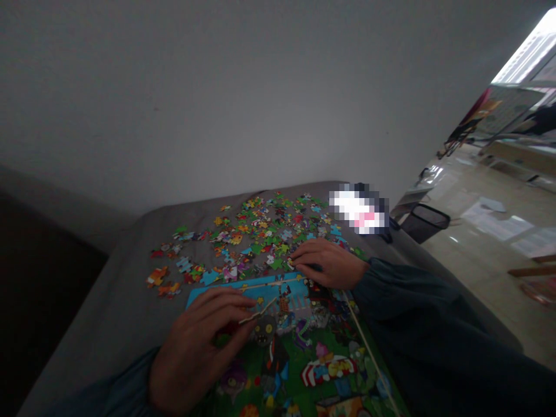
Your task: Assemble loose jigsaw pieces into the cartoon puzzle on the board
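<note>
The left hand (197, 341) comes in over the near left part of a puzzle board (260, 280), and its grip is pinching a thin puzzle piece (267, 308) between thumb and fingers. This piece is seen almost edge-on as a pale, bent line; it lies at the fingertips, reaches past them to the right, and sits above the upper part of the printed scene, just over a grey round-headed figure (263, 332). Whether it touches the board cannot be told. The right hand (328, 263) lies palm down across the board's far edge, fingers pointing left, with the fingertips at the near side of a wide scatter of loose pieces (256, 234). Its thumb and fingers are close together at a small pale piece, but I cannot tell whether that grip is pinching it or only resting there. The loose pieces spread beyond the board over the grey cloth of the desk (117, 301), thickest in the middle, with a few orange ones (157, 277) apart at the left. A pixelated object (358, 209) sits at the desk's far right corner, near the wall (238, 104).
</note>
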Demonstrator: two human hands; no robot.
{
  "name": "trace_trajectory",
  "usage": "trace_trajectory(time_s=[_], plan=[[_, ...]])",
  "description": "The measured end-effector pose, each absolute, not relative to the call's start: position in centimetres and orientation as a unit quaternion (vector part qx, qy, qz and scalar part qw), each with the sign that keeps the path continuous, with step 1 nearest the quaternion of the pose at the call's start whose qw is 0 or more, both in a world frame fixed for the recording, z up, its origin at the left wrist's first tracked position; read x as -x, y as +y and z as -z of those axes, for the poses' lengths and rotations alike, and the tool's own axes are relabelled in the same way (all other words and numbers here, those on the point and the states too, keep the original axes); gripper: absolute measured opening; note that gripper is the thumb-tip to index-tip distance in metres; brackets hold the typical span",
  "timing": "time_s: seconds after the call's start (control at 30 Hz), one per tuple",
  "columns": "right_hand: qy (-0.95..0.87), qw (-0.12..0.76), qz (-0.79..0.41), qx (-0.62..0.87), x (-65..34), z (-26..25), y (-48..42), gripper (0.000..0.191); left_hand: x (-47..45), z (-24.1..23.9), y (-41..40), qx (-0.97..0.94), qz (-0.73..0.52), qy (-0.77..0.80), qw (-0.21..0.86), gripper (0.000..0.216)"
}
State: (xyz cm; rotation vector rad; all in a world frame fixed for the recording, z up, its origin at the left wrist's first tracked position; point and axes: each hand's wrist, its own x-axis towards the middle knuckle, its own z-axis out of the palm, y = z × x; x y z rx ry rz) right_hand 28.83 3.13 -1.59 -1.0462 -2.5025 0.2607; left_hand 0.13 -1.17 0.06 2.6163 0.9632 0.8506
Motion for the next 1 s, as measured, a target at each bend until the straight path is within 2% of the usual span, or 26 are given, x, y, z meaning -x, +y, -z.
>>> trace_trajectory(time_s=[1.0], plan=[[-0.900,0.208,-0.093,0.372,-28.94,1.76,3.21,0.024,0.07,0.11,-1.01,-0.900,-0.291,0.304,0.112,0.006]])
